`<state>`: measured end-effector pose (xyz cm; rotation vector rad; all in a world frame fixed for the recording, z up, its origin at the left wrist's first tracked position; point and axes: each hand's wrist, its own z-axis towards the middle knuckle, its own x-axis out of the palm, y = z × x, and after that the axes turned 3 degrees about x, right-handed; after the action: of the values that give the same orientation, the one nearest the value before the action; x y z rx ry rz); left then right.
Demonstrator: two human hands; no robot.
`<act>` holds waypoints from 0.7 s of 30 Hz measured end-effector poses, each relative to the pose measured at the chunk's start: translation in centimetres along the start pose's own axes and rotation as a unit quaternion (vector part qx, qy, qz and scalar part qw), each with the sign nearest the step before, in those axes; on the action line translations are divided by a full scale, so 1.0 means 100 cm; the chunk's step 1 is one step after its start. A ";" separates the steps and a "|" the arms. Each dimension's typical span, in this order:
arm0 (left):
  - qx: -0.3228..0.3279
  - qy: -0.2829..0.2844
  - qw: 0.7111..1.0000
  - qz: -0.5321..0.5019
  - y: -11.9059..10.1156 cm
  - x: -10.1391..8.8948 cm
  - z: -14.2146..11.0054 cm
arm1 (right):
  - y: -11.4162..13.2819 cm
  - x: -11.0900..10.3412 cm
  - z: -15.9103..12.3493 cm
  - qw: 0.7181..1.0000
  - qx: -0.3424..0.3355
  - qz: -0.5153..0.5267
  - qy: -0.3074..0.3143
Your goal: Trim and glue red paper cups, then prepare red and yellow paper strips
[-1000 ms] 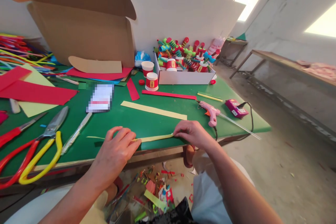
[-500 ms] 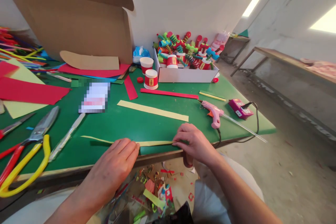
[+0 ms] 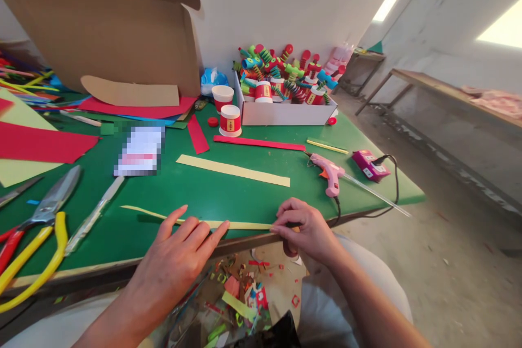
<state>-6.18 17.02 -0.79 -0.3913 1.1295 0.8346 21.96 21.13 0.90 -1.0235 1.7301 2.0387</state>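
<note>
A narrow pale-yellow paper strip [image 3: 248, 225] lies along the front edge of the green table, its left end curling slightly up. My left hand [image 3: 179, 247] rests over its middle with fingers spread, and the index fingertip presses down on the strip. At the strip's right end my right hand [image 3: 304, 227] is closed, pinching it between thumb and fingers. Behind both hands a wider pale-yellow paper strip [image 3: 232, 171] lies flat. To the right of it is a pink glue gun [image 3: 328, 174] with a clear glue stick poking out of its back.
Big scissors [image 3: 53, 217] with red and yellow handles lie at left. Red-and-white paper cups [image 3: 230, 121] stand before a white box [image 3: 285, 114] of colourful spring-like paper figures. A red strip [image 3: 259, 143] lies nearby, with a purple power box [image 3: 371, 166] at right. Scraps litter the floor.
My left hand has spread its fingers and stretched its index finger rightward along the strip. My right hand keeps its pinch on the end. The view has shifted slightly.
</note>
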 end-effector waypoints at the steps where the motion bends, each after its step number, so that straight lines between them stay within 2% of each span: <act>1: -0.001 0.001 1.000 -0.002 0.000 0.000 0.000 | 0.001 0.001 0.000 1.000 0.006 -0.001 -0.003; 10: -0.011 0.027 1.000 -0.008 0.000 -0.002 0.000 | 0.004 0.001 -0.003 0.999 0.030 -0.011 0.005; 14: -0.020 0.024 0.999 -0.002 -0.002 -0.001 0.001 | 0.008 -0.012 0.010 0.999 -0.004 -0.048 0.011; 17: -0.043 0.024 0.999 0.015 -0.004 -0.002 0.002 | 0.013 -0.020 0.023 0.997 -0.047 -0.062 -0.009; 21: -0.039 0.046 0.997 0.040 -0.006 -0.006 0.002 | 0.011 -0.019 0.022 0.995 -0.065 -0.068 -0.024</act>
<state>-5.71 16.54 -0.26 -0.4551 1.2059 0.9413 21.91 23.36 3.10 -1.0911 1.4771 2.0933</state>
